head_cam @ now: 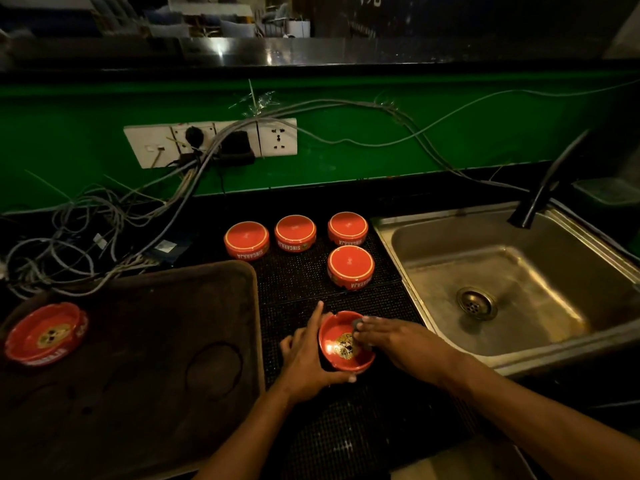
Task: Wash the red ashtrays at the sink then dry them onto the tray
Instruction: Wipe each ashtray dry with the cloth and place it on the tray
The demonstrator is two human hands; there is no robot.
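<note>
- At a dim bar tabletop (304,282), my left hand (308,355) cups the near rim of a red ashtray (341,344), fingers curled round its outer wall with the forefinger stretched up along the far side.
- My right hand (398,341) lies across the bowl with fingers nearly straight, pressing what looks like a small dark pad or cloth (356,322) against the inner rim; the light is too poor to say which.
- That ashtray sits tilted toward me on the black ribbed mat (346,431), just left of the steel sink (433,296) and not over the basin.
- Four more ashtrays (349,266) rest upside down on the mat behind it, three in a row and one nearer, close to the sink's edge.
- One further ashtray (45,334) lies right way up in the left corner of the dark tray (166,278).
- I judge these pieces stiff and glazed, probably ceramic or thick melamine: fairly weighty for their size, chippable if knocked against steel, and slick when wet.
- The safest hold, as I read it, is across the outer wall, thumb on one side and fingers opposite, avoiding the notched rim where grip is thin.
- Lifting one-handed by the lip alone looks risky with wet fingers; a second hand under the base would steady it.
- The black tap (543,192) stands over the far rim of the sink; no water can be seen running.
</note>
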